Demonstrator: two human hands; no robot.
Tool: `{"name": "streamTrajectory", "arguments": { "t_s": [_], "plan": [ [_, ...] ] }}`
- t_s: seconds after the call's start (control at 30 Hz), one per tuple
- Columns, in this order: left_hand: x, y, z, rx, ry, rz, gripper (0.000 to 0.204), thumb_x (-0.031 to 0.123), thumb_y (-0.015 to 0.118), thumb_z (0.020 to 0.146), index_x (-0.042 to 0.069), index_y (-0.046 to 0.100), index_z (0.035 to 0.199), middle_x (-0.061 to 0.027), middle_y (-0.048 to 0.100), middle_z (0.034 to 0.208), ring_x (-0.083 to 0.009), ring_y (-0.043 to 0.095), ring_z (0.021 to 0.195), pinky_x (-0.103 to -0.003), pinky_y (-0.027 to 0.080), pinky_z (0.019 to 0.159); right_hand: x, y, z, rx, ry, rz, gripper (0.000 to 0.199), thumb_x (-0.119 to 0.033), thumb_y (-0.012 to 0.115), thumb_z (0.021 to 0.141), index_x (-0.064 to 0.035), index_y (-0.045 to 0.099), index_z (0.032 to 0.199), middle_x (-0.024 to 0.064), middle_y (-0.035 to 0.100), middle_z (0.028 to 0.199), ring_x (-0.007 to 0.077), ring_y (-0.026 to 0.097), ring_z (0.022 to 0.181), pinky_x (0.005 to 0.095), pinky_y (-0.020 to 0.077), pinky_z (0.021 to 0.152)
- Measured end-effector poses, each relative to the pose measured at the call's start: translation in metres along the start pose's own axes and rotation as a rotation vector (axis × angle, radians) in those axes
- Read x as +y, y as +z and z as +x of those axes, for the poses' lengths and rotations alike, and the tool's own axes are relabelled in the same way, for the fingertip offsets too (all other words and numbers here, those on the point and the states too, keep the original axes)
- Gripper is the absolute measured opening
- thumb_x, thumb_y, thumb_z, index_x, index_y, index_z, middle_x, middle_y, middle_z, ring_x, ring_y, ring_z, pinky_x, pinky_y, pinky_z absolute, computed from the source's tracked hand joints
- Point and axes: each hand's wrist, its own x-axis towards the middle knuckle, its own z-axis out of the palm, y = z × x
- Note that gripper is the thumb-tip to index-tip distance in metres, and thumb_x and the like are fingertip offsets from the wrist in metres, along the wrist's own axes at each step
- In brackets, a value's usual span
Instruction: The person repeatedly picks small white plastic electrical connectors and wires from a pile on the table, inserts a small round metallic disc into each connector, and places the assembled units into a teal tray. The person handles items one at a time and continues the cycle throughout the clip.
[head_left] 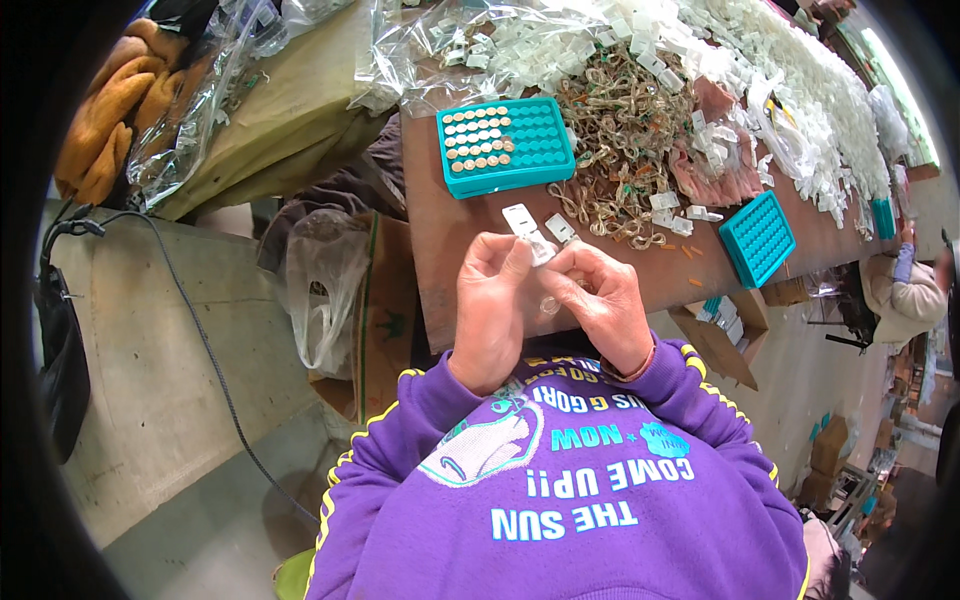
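Over the table's front edge, my left hand (492,310) and my right hand (605,305) meet, fingers pinched around a small white plastic case (541,249). A flat white part with a dark slot (519,220) rises from beside the left fingertips; whether it is joined to the case I cannot tell. Just past the right fingertips is another white plastic piece (560,228). Beyond my hands sits a teal tray (458,185), its left side filled with rows of round gold-coloured discs (480,141) and its right side showing bare round pockets.
Right of the tray lies a heap of tangled cords (625,140). White plastic pieces (800,120) pile up across the far table. A second teal tray (758,240) rests at the right edge, above an open carton (722,330). Another person (905,290) is at far right.
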Motion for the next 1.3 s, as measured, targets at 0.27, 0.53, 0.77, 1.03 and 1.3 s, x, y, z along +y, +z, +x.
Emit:
{"name": "streamTrajectory", "arguments": {
  "t_s": [0.27, 0.53, 0.77, 1.03, 1.3],
  "plan": [
    [0.001, -0.005, 0.012, -0.057, -0.037, -0.105, 0.017, 0.028, 0.053, 0.100, 0.013, 0.051, 0.106, -0.0055, 0.064, 0.106, -0.0135, 0.063, 0.093, -0.025, 0.050, 0.069, 0.002, 0.002, 0.009, -0.018, 0.047, 0.081, 0.014, -0.010, 0.066, 0.088, 0.0015, 0.065, 0.096, 0.0053, 0.068, 0.078, 0.0056, 0.061, 0.069, 0.0229, 0.0485, 0.059],
    [0.002, -0.019, 0.044, 0.055, 0.170, -0.207, 0.011, 0.017, 0.051, 0.101, 0.008, 0.049, 0.108, -0.0071, 0.061, 0.096, -0.0078, 0.053, 0.069, -0.018, 0.044, 0.061, -0.010, -0.002, 0.087, 0.211, -0.533, -0.824, 0.011, -0.013, 0.068, 0.082, -0.0068, 0.067, 0.091, 0.0095, 0.064, 0.085, 0.0274, 0.063, 0.078, 0.0379, 0.0507, 0.069],
    [0.001, -0.021, 0.043, 0.027, 0.154, -0.197, 0.012, 0.016, 0.051, 0.101, 0.007, 0.049, 0.108, -0.0071, 0.059, 0.096, -0.0056, 0.043, 0.063, -0.018, 0.039, 0.055, 0.002, 0.010, 0.119, 0.099, -0.624, -0.943, 0.009, -0.014, 0.069, 0.079, -0.0080, 0.066, 0.086, 0.0083, 0.060, 0.085, 0.0300, 0.059, 0.085, 0.0396, 0.0491, 0.075],
    [0.000, -0.027, 0.046, -0.089, 0.128, -0.324, 0.010, 0.011, 0.058, 0.097, 0.009, 0.052, 0.106, -0.0077, 0.062, 0.099, -0.0107, 0.056, 0.079, -0.023, 0.045, 0.067, -0.004, 0.002, 0.126, 0.086, -0.490, -0.659, 0.009, -0.002, 0.068, 0.079, -0.0023, 0.062, 0.086, 0.0124, 0.063, 0.084, 0.0279, 0.064, 0.073, 0.0350, 0.0508, 0.063],
    [0.003, -0.023, 0.043, -0.047, 0.096, -0.257, 0.013, 0.018, 0.056, 0.099, 0.008, 0.053, 0.107, -0.0076, 0.062, 0.097, -0.0118, 0.056, 0.075, -0.023, 0.045, 0.066, -0.002, -0.003, 0.153, -0.027, -0.458, -0.810, 0.010, -0.005, 0.070, 0.077, -0.0023, 0.067, 0.085, 0.0134, 0.063, 0.082, 0.0311, 0.064, 0.075, 0.0390, 0.0515, 0.068]
  ]
}}
